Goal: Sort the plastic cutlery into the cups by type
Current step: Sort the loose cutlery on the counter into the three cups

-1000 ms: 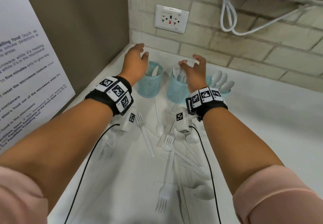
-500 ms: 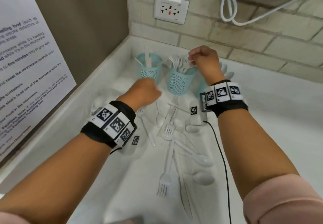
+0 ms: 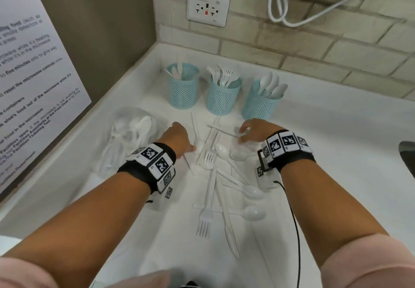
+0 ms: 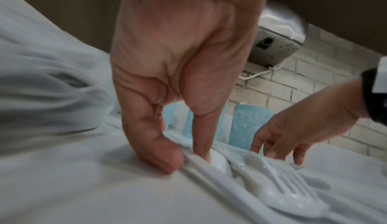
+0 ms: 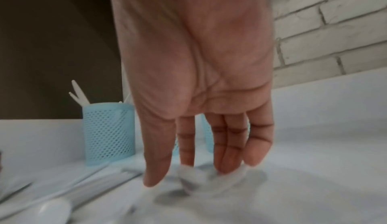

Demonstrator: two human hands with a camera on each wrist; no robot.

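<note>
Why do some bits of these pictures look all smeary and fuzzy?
Head view: cups and socket are sharp; the brick lines bend from the wide lens. Left wrist view: the plastic bag streaks with motion blur, while the left hand is clearer. Right wrist view: the right hand fingertips and the spoon under them smear together.

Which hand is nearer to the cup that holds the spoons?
Right. The right hand is just in front of the spoon cup; the left hand is farther left, in front of the knife cup.
</note>
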